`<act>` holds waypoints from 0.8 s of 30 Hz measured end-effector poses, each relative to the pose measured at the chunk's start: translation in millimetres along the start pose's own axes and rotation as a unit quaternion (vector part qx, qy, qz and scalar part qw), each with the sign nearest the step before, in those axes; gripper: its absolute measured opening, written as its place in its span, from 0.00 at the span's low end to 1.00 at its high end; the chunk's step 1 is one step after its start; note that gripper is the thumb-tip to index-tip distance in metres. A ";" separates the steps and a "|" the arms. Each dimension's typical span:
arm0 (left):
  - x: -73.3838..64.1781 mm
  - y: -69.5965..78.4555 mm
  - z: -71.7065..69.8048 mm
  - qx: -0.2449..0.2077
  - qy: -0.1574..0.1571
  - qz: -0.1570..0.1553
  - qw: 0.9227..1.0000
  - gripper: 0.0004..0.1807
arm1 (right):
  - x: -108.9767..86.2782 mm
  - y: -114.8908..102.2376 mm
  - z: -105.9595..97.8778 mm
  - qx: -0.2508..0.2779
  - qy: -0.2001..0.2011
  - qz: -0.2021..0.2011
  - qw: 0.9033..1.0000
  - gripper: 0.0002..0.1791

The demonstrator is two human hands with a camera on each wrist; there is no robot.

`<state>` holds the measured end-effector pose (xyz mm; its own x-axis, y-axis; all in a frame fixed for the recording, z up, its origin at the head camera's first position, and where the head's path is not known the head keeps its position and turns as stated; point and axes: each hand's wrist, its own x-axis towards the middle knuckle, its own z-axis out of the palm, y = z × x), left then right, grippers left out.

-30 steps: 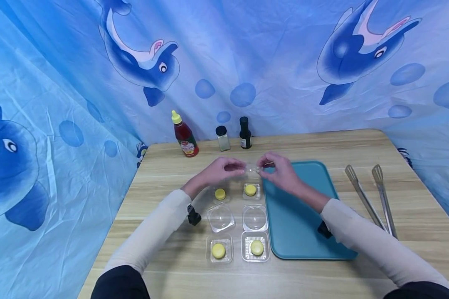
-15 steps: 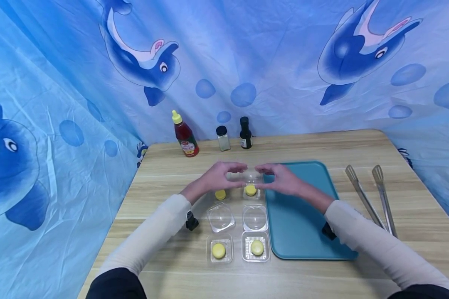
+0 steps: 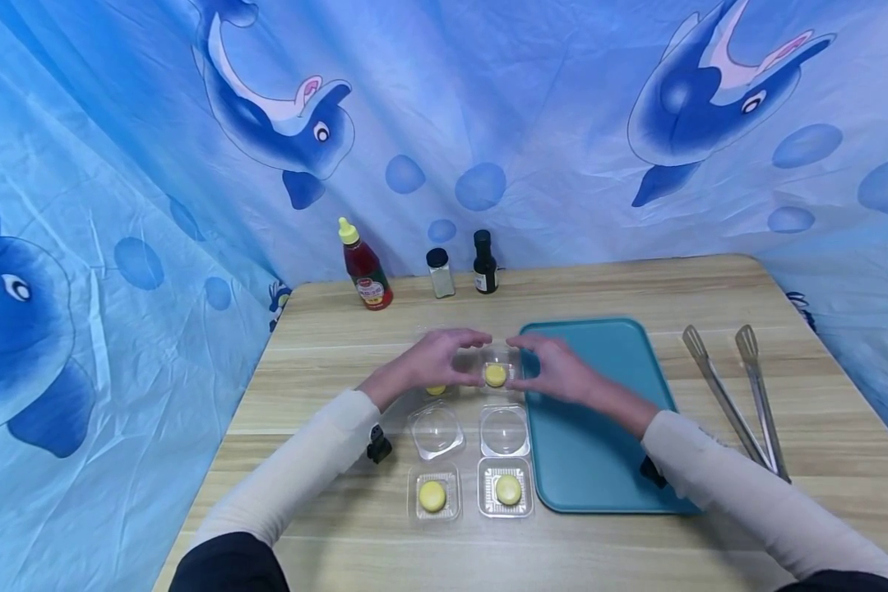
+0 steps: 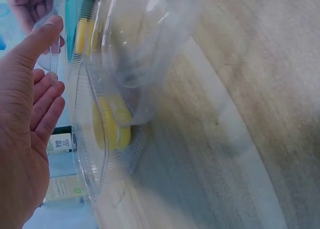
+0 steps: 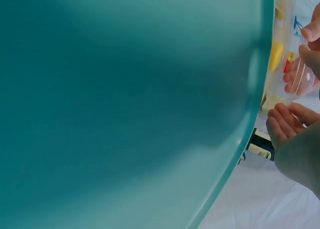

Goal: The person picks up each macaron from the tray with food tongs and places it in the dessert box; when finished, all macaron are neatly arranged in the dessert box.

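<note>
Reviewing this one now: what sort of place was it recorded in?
Probably a staged tabletop workspace, not a working kitchen. A blue dolphin-print fabric curtain hangs behind a light wood-grain table, which holds clear square plastic boxes with round yellow pieces inside.

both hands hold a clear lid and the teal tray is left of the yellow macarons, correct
Not left: the head view shows the teal tray right of the yellow macarons. The left hand and right hand do hold a clear lid.
</note>
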<state>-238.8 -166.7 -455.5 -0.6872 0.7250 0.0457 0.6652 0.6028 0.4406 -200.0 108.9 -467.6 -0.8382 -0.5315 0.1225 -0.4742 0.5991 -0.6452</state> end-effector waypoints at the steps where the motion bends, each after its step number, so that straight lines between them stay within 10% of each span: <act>1: -0.2 -0.1 0.6 0.006 -0.001 0.002 1.000 0.44 | -0.7 -0.5 1.0 -0.005 0.002 0.000 1.000 0.44; 24: 0.4 1.4 6.8 0.030 -0.024 -0.005 0.999 0.43 | -3.8 -2.4 13.8 -0.055 0.021 0.008 0.998 0.43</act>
<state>-236.2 -163.3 -460.9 -0.6801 0.7331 -0.0031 0.6752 0.6281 0.3869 -192.0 101.2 -476.9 -0.8548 -0.4980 0.1461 -0.4862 0.6698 -0.5612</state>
